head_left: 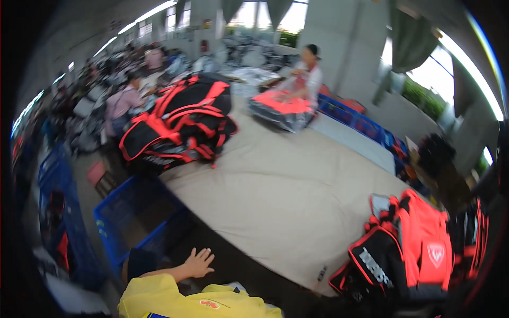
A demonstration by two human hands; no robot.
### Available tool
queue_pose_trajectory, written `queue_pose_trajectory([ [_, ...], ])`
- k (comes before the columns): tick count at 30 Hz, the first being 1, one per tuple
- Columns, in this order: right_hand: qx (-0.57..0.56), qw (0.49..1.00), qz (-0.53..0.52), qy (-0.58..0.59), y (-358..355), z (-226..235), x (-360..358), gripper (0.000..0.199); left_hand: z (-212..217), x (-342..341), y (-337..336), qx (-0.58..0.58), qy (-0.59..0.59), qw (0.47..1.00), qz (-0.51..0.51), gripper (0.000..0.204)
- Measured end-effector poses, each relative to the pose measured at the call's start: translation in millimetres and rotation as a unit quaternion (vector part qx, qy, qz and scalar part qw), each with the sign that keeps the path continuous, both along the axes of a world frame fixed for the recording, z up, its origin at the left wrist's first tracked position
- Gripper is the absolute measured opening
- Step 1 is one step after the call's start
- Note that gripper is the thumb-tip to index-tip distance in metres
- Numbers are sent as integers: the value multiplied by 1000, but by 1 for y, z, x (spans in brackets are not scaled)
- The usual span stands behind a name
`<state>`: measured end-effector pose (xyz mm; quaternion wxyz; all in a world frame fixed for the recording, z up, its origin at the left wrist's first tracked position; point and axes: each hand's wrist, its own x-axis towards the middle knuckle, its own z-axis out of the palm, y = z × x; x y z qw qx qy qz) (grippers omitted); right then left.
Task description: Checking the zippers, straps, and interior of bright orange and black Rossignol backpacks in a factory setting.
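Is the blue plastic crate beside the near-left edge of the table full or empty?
Mostly empty: through the blue plastic mesh crate the brownish bottom shows, nothing piled above its rim. The left hand, fingers spread, hovers beside it.

The person wears a bright yellow short-sleeved shirt with a small red and white emblem on the fabric and a strip of blue trim at its lower edge. The left hand (198, 263) is bare, with no glove, ring or watch showing.

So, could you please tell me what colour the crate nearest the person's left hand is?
Blue; the crate shows best in the head view, just beyond the left hand.
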<state>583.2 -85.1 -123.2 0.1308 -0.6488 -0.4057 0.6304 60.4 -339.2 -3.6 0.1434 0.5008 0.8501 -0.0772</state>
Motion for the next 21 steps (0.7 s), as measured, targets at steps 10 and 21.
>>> queue_pose_trajectory([
  [10, 42, 970, 231, -61, 158, 21, -105, 22, -15, 40, 0, 98, -210, 945, 232, 73],
  [21, 272, 800, 526, -92, 61, 16, -263, 38, -30, 33, -104, 28, -241, 898, 367, 59],
])
